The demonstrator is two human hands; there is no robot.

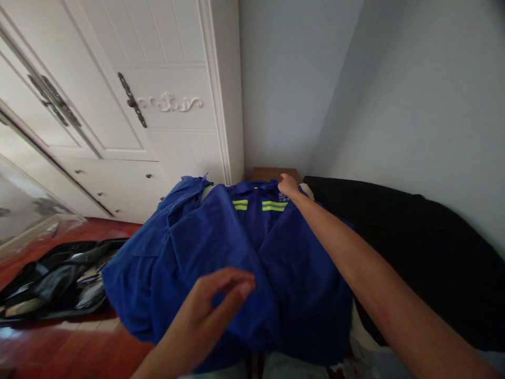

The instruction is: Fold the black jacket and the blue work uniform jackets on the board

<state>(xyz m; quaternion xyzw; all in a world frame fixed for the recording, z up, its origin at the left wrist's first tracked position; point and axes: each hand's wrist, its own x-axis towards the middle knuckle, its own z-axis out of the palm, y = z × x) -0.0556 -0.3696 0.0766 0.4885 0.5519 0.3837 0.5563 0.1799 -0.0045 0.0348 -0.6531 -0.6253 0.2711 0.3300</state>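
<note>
A blue work jacket (213, 237) with yellow-green and grey reflective strips lies spread out in front of me, its sleeves folded over the front. My left hand (224, 300) hovers over the lower part of the jacket, thumb and fingertips drawn together in a loose pinch with nothing visible between them. At the far end, beside the collar, my right hand (289, 186) is closed on the jacket's shoulder area near some small printed lettering. Its fingertips are partly hidden.
White cabinets (173, 47) with dark handles stand at the back left. An open black suitcase (59, 284) with clothes lies on the red wooden floor (98, 339). Black fabric (414, 247) covers something on the right, along the grey wall. A brown wooden piece (268, 172) shows behind the collar.
</note>
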